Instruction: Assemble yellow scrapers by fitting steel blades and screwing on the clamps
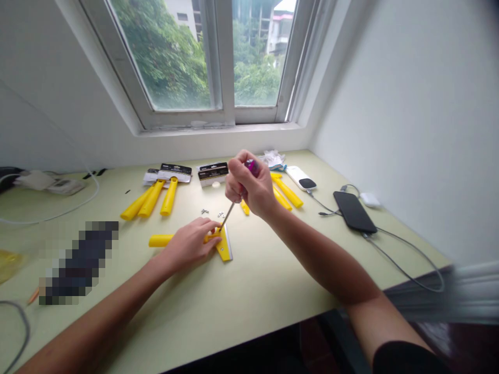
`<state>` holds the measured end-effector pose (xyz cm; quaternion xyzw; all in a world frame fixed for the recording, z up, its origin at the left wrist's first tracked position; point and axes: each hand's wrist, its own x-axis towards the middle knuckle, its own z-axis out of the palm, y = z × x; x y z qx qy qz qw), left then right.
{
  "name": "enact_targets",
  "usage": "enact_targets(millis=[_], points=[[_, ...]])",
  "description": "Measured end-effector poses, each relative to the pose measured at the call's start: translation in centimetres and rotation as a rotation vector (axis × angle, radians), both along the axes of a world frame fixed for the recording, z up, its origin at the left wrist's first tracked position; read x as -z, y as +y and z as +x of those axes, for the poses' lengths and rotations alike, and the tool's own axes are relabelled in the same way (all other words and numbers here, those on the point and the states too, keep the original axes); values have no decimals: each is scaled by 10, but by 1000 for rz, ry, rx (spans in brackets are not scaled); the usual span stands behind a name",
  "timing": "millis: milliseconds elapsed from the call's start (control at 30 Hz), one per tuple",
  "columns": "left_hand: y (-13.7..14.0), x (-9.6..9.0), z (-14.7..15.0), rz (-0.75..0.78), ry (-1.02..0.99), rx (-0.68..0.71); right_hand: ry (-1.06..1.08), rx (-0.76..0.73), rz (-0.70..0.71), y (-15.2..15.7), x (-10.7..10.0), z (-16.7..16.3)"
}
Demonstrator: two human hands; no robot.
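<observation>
Pale table (273, 291) below window (227, 78); phone (354, 212) right, small metal parts (205, 211) just beyond yellow scraper (224, 244). Your right fingers (234, 189) wrap screwdriver (252, 166) tightly; left fingers (210, 225) pinch scraper's neck.

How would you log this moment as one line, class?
left hand: holds scraper on table | right hand: grips screwdriver, tip at scraper head | beyond left hand: small metal parts
</observation>
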<state>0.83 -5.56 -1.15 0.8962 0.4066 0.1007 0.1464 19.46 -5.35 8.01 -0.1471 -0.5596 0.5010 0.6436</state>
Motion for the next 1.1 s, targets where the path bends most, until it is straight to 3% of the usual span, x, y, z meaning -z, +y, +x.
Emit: enact_targets(millis=[400, 700, 933, 1100], points=[[4, -3, 4, -84, -46, -16, 43, 108, -61, -8, -27, 12], [24, -7, 11, -86, -165, 4, 50, 146, -18, -6, -31, 17], [57, -9, 0, 38, 99, -139, -33, 299, -23, -11, -39, 33], [63, -8, -7, 52, 211, -217, -65, 292, 9, -9, -31, 31]])
